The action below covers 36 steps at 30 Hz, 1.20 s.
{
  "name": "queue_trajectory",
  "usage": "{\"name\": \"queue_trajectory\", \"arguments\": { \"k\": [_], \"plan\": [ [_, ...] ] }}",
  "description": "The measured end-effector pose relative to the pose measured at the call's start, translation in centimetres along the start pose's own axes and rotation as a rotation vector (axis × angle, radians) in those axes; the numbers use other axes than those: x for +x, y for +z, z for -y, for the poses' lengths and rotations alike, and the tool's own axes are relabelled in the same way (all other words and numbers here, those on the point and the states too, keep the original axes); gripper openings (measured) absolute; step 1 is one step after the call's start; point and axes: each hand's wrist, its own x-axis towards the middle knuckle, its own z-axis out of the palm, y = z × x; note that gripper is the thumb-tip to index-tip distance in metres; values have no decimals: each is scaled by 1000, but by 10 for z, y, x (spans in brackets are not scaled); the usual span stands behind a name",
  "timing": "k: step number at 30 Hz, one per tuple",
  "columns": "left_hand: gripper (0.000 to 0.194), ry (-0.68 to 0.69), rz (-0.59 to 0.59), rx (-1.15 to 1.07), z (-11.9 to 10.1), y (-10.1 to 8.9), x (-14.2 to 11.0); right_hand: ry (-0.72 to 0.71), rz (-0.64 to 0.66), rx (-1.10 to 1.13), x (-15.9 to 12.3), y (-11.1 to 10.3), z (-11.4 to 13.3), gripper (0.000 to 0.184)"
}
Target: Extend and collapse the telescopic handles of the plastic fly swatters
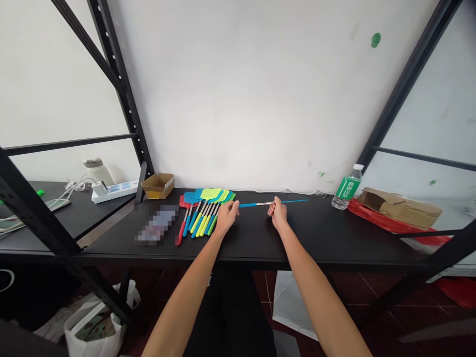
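Note:
A blue fly swatter (248,205) is held level above the black table, its flat head seen edge-on and pointing right. My left hand (227,216) is closed at the handle's end. My right hand (278,213) is closed around the metal rod, close to where the blue head starts. Beside my left hand lies a fanned row of several fly swatters (204,218) in red, blue, yellow-green and green, heads toward the wall and handles toward me. My left hand partly covers the rightmost handles.
An open cardboard box (158,186) stands at the back left, behind a blurred flat object (158,224). At the right are a water bottle (347,187) and a brown carton (401,208) on red plastic. Black rack posts (128,99) frame the table (334,238). A power strip (116,191) lies further left.

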Motion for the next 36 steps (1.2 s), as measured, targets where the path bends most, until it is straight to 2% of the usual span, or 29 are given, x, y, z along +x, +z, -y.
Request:
{"name": "queue_trajectory", "arguments": {
  "k": [3,8,11,14,18,26,30,33,36],
  "plan": [
    [57,9,-38,76,1,0,0,-3,15,-12,0,0,0,43],
    [63,-44,-85,55,3,2,-2,5,27,-33,0,0,0,42],
    [58,-31,-38,20,2,3,-2,7,6,-17,0,0,0,41],
    [45,-37,28,-18,1,3,-1,14,-14,-6,-1,0,1,42],
    [36,-27,49,-50,-1,2,-1,21,-18,-17,-1,1,3,43],
    [59,-18,102,-46,-3,0,-4,35,-3,10,1,-1,2,43],
    [67,-61,103,-34,-2,1,-4,26,18,-2,1,-2,1,44],
    [67,-79,100,-60,-1,2,-4,18,28,-11,1,-2,0,45],
    [58,-67,84,-98,-2,2,-2,10,15,-21,1,-1,1,46]
  ]
}}
